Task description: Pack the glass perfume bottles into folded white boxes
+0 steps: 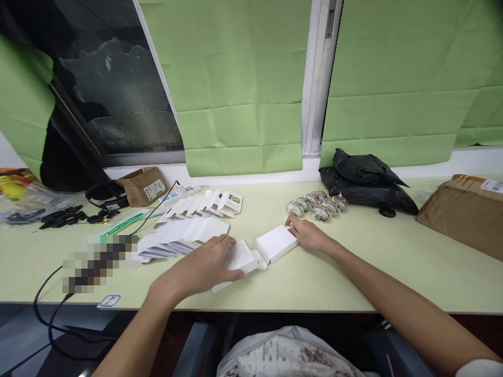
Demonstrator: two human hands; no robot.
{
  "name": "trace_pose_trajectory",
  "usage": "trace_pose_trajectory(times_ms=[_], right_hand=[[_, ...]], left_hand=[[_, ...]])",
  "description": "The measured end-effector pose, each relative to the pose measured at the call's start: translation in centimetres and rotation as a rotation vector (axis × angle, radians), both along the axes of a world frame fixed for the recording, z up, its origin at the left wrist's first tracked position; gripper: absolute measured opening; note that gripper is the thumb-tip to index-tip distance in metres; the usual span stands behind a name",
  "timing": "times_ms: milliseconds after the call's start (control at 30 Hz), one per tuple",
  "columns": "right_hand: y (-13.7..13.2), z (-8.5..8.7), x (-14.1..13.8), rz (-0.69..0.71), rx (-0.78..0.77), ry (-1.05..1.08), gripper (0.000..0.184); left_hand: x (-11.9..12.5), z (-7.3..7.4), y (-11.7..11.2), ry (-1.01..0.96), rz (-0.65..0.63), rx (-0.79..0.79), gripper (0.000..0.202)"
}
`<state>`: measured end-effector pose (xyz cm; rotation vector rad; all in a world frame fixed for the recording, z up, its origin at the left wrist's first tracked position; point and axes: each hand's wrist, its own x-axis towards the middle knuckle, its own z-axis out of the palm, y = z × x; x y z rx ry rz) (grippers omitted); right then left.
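My left hand (212, 262) is closed around a small white carton with grey print (238, 256), just above the table's front part. A whitish, partly see-through flap or tray (259, 260) sticks out from its right end. Beside it lies a plain white box (278, 243), its left end close to that flap. At the right end of this box, my right hand (308, 234) grips the edge with thumb and fingers. Behind my left hand, flat white cartons (184, 235) lie overlapped in a row. Beyond my right hand stand several small round silvery, clear objects with gold-coloured tops (316, 204).
More white cartons (212, 203) lie in a back row. Black plastic bags (365, 183) and a large brown box (466, 214) stand on the right. At the left are a small cardboard box (142, 186), black cables (49, 309) and clear plastic bags (35, 201).
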<state>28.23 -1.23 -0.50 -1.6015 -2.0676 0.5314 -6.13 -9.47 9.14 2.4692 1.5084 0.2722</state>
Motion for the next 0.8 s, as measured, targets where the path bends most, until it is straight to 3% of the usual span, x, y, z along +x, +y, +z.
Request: trace_pose_trajectory(times_ms=[133, 200, 267, 333, 433, 500, 567, 667, 733, 800], right_hand=[[-0.2, 0.5, 0.0, -0.001, -0.028, -0.039, 0.018], [-0.5, 0.8, -0.1, -0.008, -0.026, -0.069, 0.018], [-0.8, 1.2, -0.3, -0.010, 0.001, -0.106, 0.019], [-1.1, 1.5, -0.5, -0.023, 0.050, -0.160, 0.022], [-1.5, 1.9, -1.0, -0.115, 0.168, -0.218, 0.026], [-1.7, 2.4, -1.5, -0.142, 0.253, -0.112, 0.030], [-1.9, 2.8, -2.2, -0.057, 0.251, 0.174, 0.039], [-2.1, 3.3, -3.2, 0.091, -0.020, 0.735, 0.053], [-2.1, 3.3, -3.8, 0.083, -0.217, 0.994, 0.057], [-2.1, 3.2, -4.2, 0.030, -0.306, 1.155, 0.055]], left_hand=[[-1.4, 3.3, 1.6, -0.041, 0.078, 0.015, 0.074], [-1.2, 4.7, 2.4, -0.151, 0.033, -0.016, 0.074], [-0.3, 5.1, 3.6, -0.351, -0.016, -0.083, 0.074], [1.3, 4.4, 5.3, -0.647, -0.056, -0.216, 0.071], [4.1, 1.8, 8.6, -1.164, -0.139, -0.526, 0.070], [5.9, -0.1, 10.3, -1.373, -0.170, -0.634, 0.061], [7.5, -1.5, 11.0, -1.481, -0.193, -0.657, 0.049], [9.1, -2.8, 10.7, -1.512, -0.237, -0.677, 0.053], [9.7, -3.5, 10.1, -1.476, -0.249, -0.700, 0.058], [10.1, -4.3, 9.6, -1.445, -0.254, -0.708, 0.057]])
